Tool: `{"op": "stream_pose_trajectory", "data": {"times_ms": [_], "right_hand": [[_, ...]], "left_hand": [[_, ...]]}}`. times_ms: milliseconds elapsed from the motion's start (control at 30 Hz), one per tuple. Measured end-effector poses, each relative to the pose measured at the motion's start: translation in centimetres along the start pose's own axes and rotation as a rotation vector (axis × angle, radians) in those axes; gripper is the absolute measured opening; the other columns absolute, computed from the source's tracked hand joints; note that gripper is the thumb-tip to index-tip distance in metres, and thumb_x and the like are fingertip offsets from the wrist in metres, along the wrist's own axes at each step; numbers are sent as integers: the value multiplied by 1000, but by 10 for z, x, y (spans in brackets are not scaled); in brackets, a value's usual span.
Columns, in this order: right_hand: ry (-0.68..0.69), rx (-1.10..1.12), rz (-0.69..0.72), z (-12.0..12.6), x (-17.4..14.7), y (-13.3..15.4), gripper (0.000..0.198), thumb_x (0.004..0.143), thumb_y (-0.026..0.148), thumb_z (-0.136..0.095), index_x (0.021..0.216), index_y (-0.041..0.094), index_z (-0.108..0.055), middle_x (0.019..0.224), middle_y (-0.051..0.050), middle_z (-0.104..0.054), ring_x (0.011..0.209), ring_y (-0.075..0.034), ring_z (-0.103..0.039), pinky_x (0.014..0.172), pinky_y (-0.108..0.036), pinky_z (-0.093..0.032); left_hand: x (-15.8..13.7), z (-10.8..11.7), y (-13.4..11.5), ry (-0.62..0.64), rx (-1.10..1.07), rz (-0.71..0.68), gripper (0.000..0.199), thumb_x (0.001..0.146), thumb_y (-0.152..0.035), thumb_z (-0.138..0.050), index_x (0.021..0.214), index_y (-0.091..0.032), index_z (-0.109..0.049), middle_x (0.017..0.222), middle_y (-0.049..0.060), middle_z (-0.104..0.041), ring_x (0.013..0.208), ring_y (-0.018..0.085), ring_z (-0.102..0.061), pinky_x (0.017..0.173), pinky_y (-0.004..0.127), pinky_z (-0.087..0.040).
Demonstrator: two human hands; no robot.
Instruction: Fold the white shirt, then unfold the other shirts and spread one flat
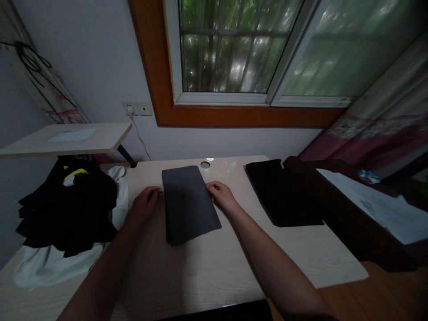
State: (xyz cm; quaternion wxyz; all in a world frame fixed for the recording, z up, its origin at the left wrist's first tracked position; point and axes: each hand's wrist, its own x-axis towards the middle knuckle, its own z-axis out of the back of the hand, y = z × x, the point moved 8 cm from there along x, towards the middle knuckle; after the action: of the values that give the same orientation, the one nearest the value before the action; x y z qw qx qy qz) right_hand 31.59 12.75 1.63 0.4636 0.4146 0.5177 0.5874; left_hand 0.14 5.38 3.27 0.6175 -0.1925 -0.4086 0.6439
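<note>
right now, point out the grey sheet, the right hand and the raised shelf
Grey sheet [190, 204]: head view, middle of upper face.
Right hand [222, 195]: head view, back of hand.
Raised shelf [109, 134]: head view, bare top.

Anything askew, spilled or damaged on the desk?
Slightly askew: the black pile at left has staggered edges, and the dark grey folded piece shows misaligned layers at its lower-left corner. No spill or damage visible.

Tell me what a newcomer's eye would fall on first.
Probably the dark gray folded piece, lying on the pale desk between the left hand and right hand. Next, perhaps the window, showing green, beyond the desk, and the black pile on white cloth at the left.
</note>
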Motion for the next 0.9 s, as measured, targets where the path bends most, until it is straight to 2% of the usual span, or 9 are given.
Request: {"op": "stream_pose_trajectory", "data": {"times_ms": [67, 133, 267, 333, 433, 533, 667, 767, 900], "right_hand": [[-83, -155, 144, 8, 1, 9, 33, 81, 47, -69, 95, 18, -67, 75, 1, -62, 64, -13, -55, 59, -24, -43], [-97, -317, 260, 9, -1, 18, 30, 81, 44, -71, 96, 19, -66, 83, 0, -63, 73, -15, -57, 68, -26, -45], [15, -541, 330, -3, -6, 24, 20, 89, 38, -65, 97, 20, -66, 85, -1, -65, 76, -16, -58, 72, -28, -45], [66, -583, 355, -9, -8, 26, 21, 92, 37, -62, 103, 20, -66, 87, -3, -66, 79, -17, -60, 75, -30, -46], [146, -596, 446, -18, -13, 32, 29, 97, 39, -57, 116, 20, -67, 101, -8, -69, 95, -21, -62, 88, -35, -48], [272, -581, 540, -30, -22, 38, 42, 100, 43, -52, 135, 22, -59, 118, -11, -69, 109, -24, -61, 99, -41, -46], [396, -547, 582, -45, -31, 41, 53, 100, 46, -51, 149, 25, -47, 128, -11, -66, 115, -25, -60, 102, -43, -46], [349, -535, 573, -45, -32, 44, 49, 101, 44, -49, 146, 25, -49, 128, -11, -65, 114, -25, -59, 101, -44, -46], [190, -535, 597, -38, -31, 53, 41, 101, 40, -49, 138, 24, -55, 116, -11, -65, 109, -24, -59, 99, -43, -47]], "left_hand": [[-1, -6, -5, 46, 47, -42, 34, 94, -41, -49, 118, -22, -64, 118, 8, -69, 109, 24, -65, 99, 41, -48], [-3, -9, -8, 72, 65, -67, 36, 93, -40, -49, 121, -22, -62, 118, 9, -69, 108, 24, -65, 97, 41, -50], [-6, -11, -14, 101, 50, -104, 39, 93, -38, -49, 127, -22, -59, 118, 9, -67, 108, 23, -64, 97, 42, -50], [-7, -12, -18, 112, 32, -110, 40, 93, -37, -50, 129, -22, -58, 117, 8, -67, 107, 23, -64, 96, 41, -50], [-7, -8, -16, 92, -3, -41, 44, 92, -39, -51, 132, -23, -55, 115, 7, -68, 102, 22, -66, 92, 40, -52], [-6, 3, -11, 12, -49, 36, 47, 92, -43, -53, 134, -23, -55, 113, 6, -68, 100, 23, -66, 91, 38, -51], [-5, 16, -5, -107, -163, 55, 54, 92, -46, -53, 140, -21, -52, 103, 5, -67, 99, 23, -64, 96, 40, -48], [-5, 16, -5, -104, -268, 47, 64, 92, -47, -53, 150, -23, -41, 105, 5, -67, 103, 23, -64, 102, 42, -46], [-12, 10, -16, -48, -363, -15, 70, 93, -46, -55, 155, -27, -30, 127, 8, -65, 119, 24, -60, 108, 45, -43]]}}
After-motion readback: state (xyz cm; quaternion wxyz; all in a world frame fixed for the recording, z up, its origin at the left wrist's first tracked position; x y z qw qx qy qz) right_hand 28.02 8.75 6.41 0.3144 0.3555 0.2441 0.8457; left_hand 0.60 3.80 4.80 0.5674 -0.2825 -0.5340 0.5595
